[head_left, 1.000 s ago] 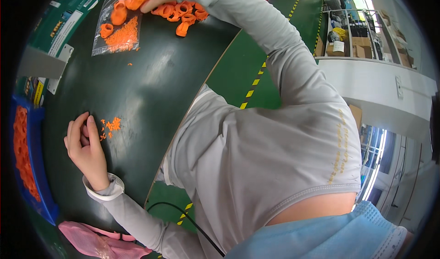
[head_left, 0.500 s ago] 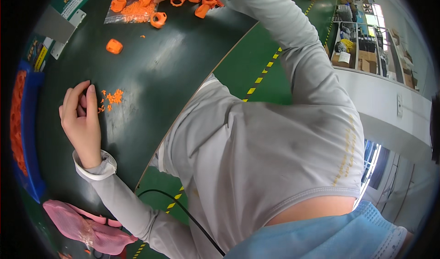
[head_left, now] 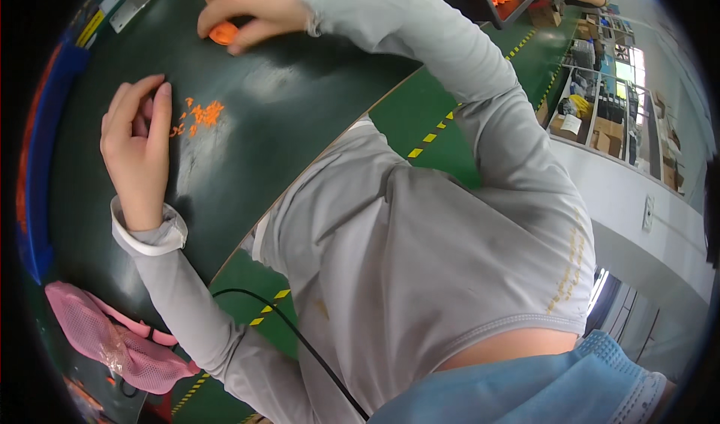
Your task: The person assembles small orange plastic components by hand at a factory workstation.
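Observation:
My right hand (head_left: 251, 8) is at the top of the view with its thumb and fingers closed around a rounded orange plastic part (head_left: 223, 33). The fingers hide some of the part, which is on or just above the dark green tabletop (head_left: 247, 116). My left hand (head_left: 137, 143) rests on the table at the left, its fingers loosely curled and apart, and I see nothing held in it. Just right of its fingertips lies a small scatter of orange plastic scraps (head_left: 206, 115).
A blue bin (head_left: 37, 169) with orange contents stands along the left edge. A pink mesh cap (head_left: 120, 338) lies at the lower left. A dark tray (head_left: 510, 4) of orange parts is at the top. A black cable (head_left: 292, 326) hangs by my left forearm.
My right hand has come from the bag of orange parts to the single orange part and closed on it. The view has shifted, and the bag is out of sight. My left hand stays beside the scraps.

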The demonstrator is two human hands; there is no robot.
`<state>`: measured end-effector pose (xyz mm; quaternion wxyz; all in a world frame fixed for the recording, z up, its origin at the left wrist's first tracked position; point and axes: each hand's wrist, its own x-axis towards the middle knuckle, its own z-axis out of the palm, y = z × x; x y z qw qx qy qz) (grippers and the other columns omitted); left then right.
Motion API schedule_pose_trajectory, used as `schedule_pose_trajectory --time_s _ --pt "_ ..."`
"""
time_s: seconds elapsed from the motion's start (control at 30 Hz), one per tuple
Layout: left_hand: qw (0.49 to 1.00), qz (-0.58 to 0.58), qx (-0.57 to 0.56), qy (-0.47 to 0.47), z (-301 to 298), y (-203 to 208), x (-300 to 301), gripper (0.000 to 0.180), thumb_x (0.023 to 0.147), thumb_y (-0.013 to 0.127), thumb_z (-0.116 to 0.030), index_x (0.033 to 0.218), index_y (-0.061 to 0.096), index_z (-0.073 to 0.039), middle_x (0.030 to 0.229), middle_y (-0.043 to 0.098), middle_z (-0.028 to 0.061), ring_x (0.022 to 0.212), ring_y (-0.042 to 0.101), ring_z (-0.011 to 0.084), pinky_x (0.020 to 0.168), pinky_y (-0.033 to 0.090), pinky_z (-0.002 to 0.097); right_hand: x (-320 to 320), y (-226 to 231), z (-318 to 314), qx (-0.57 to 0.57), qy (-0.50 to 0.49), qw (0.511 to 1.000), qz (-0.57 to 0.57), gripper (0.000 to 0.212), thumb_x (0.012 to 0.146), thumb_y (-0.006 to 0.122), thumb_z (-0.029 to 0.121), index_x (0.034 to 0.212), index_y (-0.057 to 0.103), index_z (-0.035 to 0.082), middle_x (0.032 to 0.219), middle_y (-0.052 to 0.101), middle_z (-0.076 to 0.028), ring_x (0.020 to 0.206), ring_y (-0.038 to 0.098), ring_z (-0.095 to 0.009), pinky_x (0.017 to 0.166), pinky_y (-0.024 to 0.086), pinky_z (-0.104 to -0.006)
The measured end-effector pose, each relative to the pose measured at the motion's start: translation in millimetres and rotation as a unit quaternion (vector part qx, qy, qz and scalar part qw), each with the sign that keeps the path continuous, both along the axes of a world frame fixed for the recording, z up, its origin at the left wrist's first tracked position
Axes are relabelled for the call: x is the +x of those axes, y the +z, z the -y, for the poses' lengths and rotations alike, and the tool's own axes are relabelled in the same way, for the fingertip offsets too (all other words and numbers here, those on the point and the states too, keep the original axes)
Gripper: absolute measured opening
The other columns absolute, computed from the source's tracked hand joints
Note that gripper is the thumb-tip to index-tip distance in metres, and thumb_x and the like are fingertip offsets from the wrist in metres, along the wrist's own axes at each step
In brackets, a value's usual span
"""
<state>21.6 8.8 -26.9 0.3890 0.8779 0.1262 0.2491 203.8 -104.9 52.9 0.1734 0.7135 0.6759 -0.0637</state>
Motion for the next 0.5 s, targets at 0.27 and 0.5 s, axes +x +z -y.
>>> schedule_pose_trajectory --time_s 0.27,0.5 --pt "0.916 0.166 -0.364 -0.016 -2 0 -3 0.03 0.102 0.056 -0.007 0.125 0.06 0.011 0.107 0.07 0.0162 0.092 0.069 0.0185 0.086 0.055 0.0293 2 -10 -10 0.458 0.094 0.698 -0.542 0.026 0.077 0.077 0.014 0.099 0.066 0.004 0.086 0.063 -0.009 0.079 0.064 -0.022 0.071 0.052 -0.0338" --pt "0.92 0.128 -0.369 0.04 7 9 4 0.029 0.103 0.057 -0.01 0.122 0.061 0.012 0.106 0.072 0.0217 0.09 0.072 0.0212 0.084 0.057 0.0291 4 -39 -11 0.45 0.149 0.745 -0.47 0.048 0.072 0.083 0.025 0.113 0.063 0.012 0.102 0.057 -0.007 0.094 0.057 -0.029 0.081 0.042 -0.0397"
